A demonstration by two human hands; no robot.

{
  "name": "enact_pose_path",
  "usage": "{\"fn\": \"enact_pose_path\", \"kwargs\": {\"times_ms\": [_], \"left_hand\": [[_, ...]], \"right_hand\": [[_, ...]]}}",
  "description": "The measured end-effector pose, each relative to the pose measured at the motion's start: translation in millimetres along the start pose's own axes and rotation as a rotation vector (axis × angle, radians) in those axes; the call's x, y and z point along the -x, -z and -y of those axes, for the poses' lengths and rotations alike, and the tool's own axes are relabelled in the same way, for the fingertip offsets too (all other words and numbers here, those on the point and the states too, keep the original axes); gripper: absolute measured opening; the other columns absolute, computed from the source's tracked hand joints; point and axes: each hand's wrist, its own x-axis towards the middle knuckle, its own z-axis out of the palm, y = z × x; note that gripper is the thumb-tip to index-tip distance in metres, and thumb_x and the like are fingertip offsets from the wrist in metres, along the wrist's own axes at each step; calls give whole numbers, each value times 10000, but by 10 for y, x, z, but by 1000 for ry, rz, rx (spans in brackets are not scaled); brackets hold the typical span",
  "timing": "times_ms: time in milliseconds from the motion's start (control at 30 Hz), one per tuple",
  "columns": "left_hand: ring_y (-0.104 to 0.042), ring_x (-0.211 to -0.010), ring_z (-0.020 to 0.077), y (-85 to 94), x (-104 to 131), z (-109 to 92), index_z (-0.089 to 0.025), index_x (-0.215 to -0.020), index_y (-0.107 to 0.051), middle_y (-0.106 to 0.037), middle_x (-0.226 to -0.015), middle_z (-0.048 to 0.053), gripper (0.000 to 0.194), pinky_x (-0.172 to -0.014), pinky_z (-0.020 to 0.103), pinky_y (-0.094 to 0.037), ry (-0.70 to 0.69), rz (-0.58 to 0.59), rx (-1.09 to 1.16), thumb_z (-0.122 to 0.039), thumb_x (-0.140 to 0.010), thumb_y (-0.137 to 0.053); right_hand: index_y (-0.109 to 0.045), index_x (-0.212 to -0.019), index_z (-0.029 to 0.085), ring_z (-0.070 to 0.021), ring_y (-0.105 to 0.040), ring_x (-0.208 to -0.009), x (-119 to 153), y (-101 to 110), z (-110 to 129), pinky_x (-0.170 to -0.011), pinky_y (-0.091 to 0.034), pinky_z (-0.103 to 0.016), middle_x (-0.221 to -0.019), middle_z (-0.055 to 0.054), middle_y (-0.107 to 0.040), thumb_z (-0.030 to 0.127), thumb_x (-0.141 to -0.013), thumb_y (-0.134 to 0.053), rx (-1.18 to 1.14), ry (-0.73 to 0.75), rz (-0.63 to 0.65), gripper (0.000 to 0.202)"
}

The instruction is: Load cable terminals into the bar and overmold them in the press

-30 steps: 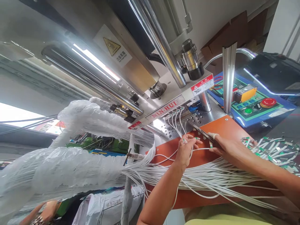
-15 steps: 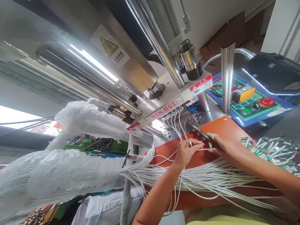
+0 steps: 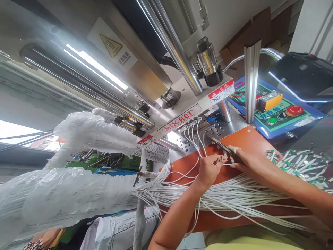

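Note:
My left hand [image 3: 210, 169] pinches a small metal-ended connector [image 3: 221, 158] between thumb and fingers, above the orange-brown board. To its right, my right hand [image 3: 246, 160] is closed round a dark, narrow metal bar [image 3: 227, 149] that slants up to the left. Small connectors sit along the bar's lower edge, one with a green part near my right thumb. A short white cable [image 3: 227, 164] runs between my two hands. Behind them, several white cables [image 3: 193, 137] lead into the metal block under the machine's MIN-HUI plate [image 3: 179, 120].
A thick bundle of white cables [image 3: 234, 194] crosses the orange-brown board [image 3: 249, 140]. Green-and-white cable ends [image 3: 301, 168] are piled at the right, below a blue control panel [image 3: 281, 113]. Plastic-wrapped cables [image 3: 65, 194] fill the left. At the lower left, part of a person's arm shows.
My left hand has shifted slightly right, and the connector in its fingers now shows more clearly. My right hand stays round the bar. The whole view has moved a little.

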Motion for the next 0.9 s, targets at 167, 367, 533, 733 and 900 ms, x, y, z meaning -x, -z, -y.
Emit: {"fn": "enact_pose_path", "kwargs": {"times_ms": [167, 367, 533, 733, 900], "left_hand": [[-784, -887, 230, -1, 34, 11, -215, -974, -813, -810, -973, 68, 176, -853, 389, -655, -28, -8, 1, -141, -877, -687], [-779, -931, 227, -5, 51, 48, -223, -1010, -806, -808, -992, 59, 202, -876, 394, -655, -25, 5, -5, -136, -890, -669], [-784, -904, 230, -19, 34, 59, -220, -996, -809, -809, -972, 63, 203, -856, 386, -661, -31, -6, -3, -113, -879, -681], [-784, -922, 232, -30, 36, 85, -223, -996, -807, -807, -991, 61, 269, -881, 387, -655, -74, -39, -36, -64, -874, -628], [-785, -923, 233, -40, 51, 63, -226, -996, -804, -806, -994, 62, 263, -861, 378, -661, -58, -47, -6, -66, -882, -628]], "right_hand": [[-473, -1313, 287, -266, -712, -771, -8, 29, 22, -612, -425, -317, -923, -43, -735, 441, -947, -440, 12, -1, 17, 399], [-481, -1305, 297, -260, -709, -802, 1, 43, 37, -631, -435, -314, -978, -42, -737, 437, -940, -477, -19, 10, -2, 391], [-489, -1247, 291, -256, -702, -744, 2, 35, 25, -614, -424, -315, -909, -35, -733, 418, -934, -466, -6, -4, -3, 339], [-474, -1272, 293, -276, -724, -839, 5, 35, 18, -647, -444, -326, -955, -37, -738, 409, -939, -453, -20, -2, 22, 353], [-464, -1329, 293, -284, -730, -883, 9, 39, 22, -659, -448, -331, -1007, -50, -746, 422, -955, -442, -5, 3, 9, 396]]}}
